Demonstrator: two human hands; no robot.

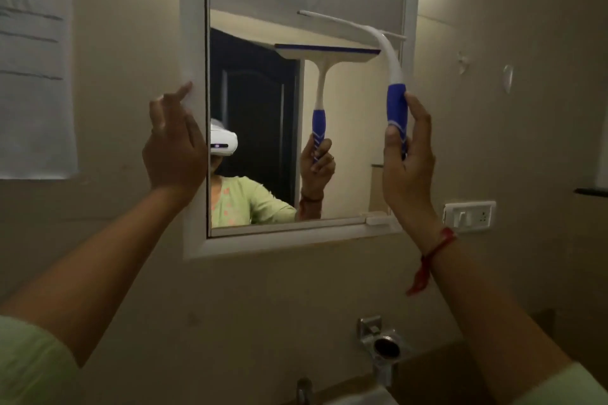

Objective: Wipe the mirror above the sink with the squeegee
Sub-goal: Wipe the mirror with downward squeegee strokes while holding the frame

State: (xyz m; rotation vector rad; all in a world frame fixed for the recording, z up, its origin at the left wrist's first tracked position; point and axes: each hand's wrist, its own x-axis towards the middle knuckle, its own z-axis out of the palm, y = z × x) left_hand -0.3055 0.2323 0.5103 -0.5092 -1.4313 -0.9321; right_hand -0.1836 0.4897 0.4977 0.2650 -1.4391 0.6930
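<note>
Dim bathroom lighting noted, the squeegee (391, 76) was gripped by the right hand (406, 154), blade against the mirror (263, 92), left hand (174, 148) loosely open on the frame (194, 43); streaks were risked if blade pressure were eased.

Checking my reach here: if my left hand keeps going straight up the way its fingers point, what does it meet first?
The left hand already lies against the mirror's white frame; going straight up, it would probably just slide along that left side, though depth is unclear.
</note>
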